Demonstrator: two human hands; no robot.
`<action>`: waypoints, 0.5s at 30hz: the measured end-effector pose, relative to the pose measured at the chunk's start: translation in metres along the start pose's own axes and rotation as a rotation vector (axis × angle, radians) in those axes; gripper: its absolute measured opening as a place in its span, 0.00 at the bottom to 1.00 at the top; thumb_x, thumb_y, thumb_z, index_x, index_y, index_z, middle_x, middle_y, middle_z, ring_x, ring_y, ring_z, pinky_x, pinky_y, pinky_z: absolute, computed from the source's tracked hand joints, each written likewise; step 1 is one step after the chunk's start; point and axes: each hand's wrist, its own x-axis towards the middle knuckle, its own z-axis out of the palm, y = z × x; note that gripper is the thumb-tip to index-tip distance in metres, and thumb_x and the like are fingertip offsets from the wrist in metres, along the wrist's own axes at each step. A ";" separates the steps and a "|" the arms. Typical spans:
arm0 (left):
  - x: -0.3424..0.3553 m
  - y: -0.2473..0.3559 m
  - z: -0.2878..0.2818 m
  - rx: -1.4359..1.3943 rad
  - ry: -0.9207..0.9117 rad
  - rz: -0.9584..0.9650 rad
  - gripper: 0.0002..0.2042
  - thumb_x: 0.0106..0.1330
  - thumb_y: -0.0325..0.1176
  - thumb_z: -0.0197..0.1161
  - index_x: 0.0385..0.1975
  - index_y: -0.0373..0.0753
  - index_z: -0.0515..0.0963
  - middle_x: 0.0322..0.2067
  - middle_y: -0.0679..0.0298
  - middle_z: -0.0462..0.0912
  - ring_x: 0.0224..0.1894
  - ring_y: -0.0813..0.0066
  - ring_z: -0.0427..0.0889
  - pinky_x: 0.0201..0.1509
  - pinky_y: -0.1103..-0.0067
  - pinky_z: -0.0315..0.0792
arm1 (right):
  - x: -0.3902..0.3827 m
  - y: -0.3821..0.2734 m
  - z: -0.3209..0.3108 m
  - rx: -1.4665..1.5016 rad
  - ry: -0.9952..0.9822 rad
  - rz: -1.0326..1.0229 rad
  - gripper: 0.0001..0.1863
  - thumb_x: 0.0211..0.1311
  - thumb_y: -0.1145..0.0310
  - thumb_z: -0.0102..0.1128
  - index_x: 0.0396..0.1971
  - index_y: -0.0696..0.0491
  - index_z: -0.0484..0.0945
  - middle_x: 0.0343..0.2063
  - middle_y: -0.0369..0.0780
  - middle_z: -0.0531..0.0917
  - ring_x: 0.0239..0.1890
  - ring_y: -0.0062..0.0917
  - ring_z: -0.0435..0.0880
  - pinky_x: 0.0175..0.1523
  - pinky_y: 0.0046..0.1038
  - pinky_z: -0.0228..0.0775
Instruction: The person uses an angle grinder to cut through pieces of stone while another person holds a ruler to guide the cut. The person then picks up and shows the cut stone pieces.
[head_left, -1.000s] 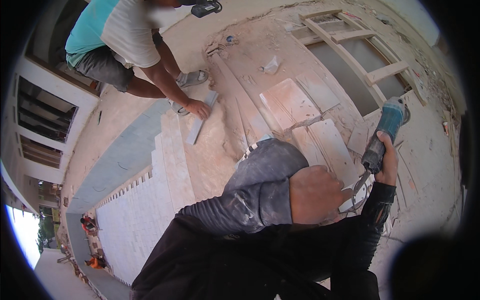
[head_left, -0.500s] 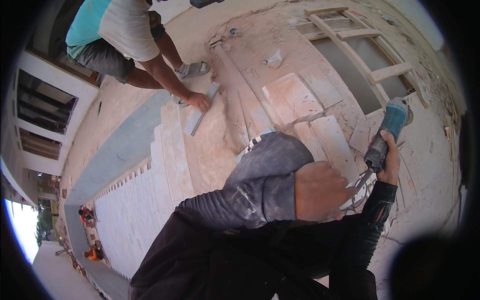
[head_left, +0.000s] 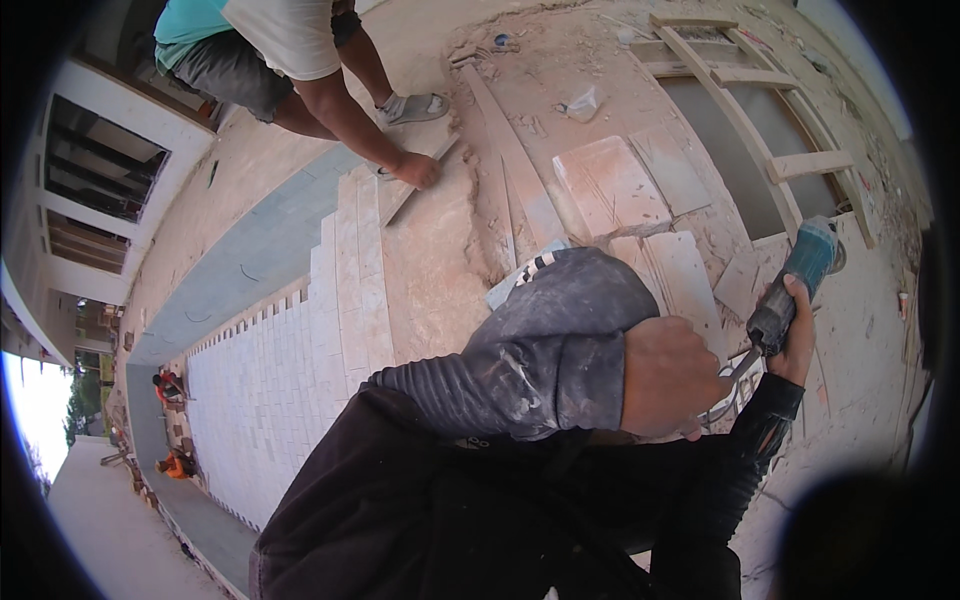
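In my right hand (head_left: 797,335) is a teal and black angle grinder (head_left: 790,285). My fingers wrap its black rear body, and the teal head points away to the upper right. A grey power cord (head_left: 741,371) leaves the rear of the grinder and runs down to my left hand (head_left: 675,378). That hand is curled closed, back of the hand upward, with its fingertips at the cord. A dusty grey sleeve covers my left arm; the right sleeve is black. Part of the cord is hidden behind my left fingers.
Pinkish tiles (head_left: 610,185) lie on the dusty ground ahead, beside a wooden frame (head_left: 740,120). At upper left a co-worker bends over, one hand (head_left: 418,170) on a long narrow strip (head_left: 410,205). A tiled basin (head_left: 265,370) drops away at left, with two people farther down.
The view has shifted, so most things sit farther right. The co-worker's strip has turned from flat-faced to more edge-on. My hands keep the same hold on the grinder and cord.
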 end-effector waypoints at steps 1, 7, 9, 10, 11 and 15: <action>0.001 -0.001 0.001 0.000 0.009 0.008 0.22 0.57 0.47 0.67 0.45 0.38 0.77 0.28 0.61 0.81 0.36 0.63 0.84 0.41 0.71 0.74 | 0.001 0.001 -0.001 -0.006 0.006 -0.006 0.20 0.55 0.60 0.67 0.40 0.56 0.72 0.27 0.39 0.79 0.25 0.24 0.81 0.31 0.24 0.76; 0.002 -0.004 0.004 0.004 0.042 0.048 0.23 0.58 0.47 0.66 0.49 0.38 0.76 0.32 0.63 0.81 0.37 0.64 0.83 0.42 0.72 0.73 | 0.002 -0.001 -0.002 -0.020 -0.020 0.004 0.19 0.54 0.61 0.67 0.40 0.56 0.72 0.27 0.39 0.79 0.25 0.24 0.81 0.30 0.24 0.76; 0.000 -0.003 0.004 0.049 0.111 0.088 0.25 0.58 0.47 0.66 0.51 0.38 0.75 0.33 0.63 0.81 0.38 0.64 0.82 0.42 0.72 0.73 | 0.000 -0.004 0.000 -0.023 0.004 -0.004 0.19 0.54 0.61 0.67 0.40 0.56 0.72 0.26 0.39 0.79 0.24 0.24 0.81 0.30 0.24 0.76; 0.000 -0.003 0.004 0.043 0.100 0.089 0.26 0.58 0.47 0.66 0.51 0.37 0.75 0.33 0.63 0.81 0.38 0.64 0.82 0.43 0.72 0.73 | 0.000 -0.002 0.001 -0.014 0.013 -0.004 0.19 0.54 0.61 0.67 0.39 0.56 0.73 0.26 0.39 0.80 0.24 0.24 0.81 0.29 0.24 0.76; 0.000 -0.003 0.003 0.037 0.090 0.089 0.27 0.58 0.48 0.66 0.52 0.37 0.74 0.33 0.62 0.81 0.38 0.64 0.82 0.43 0.72 0.73 | 0.000 -0.001 0.002 -0.005 0.021 -0.004 0.18 0.54 0.61 0.67 0.39 0.56 0.73 0.26 0.39 0.80 0.24 0.24 0.81 0.29 0.24 0.76; 0.004 -0.003 0.002 0.059 0.045 0.077 0.28 0.58 0.48 0.66 0.53 0.35 0.73 0.33 0.61 0.81 0.38 0.64 0.82 0.43 0.72 0.73 | 0.004 0.000 -0.002 -0.027 0.016 -0.004 0.17 0.54 0.61 0.66 0.37 0.56 0.74 0.26 0.38 0.80 0.24 0.23 0.81 0.30 0.24 0.75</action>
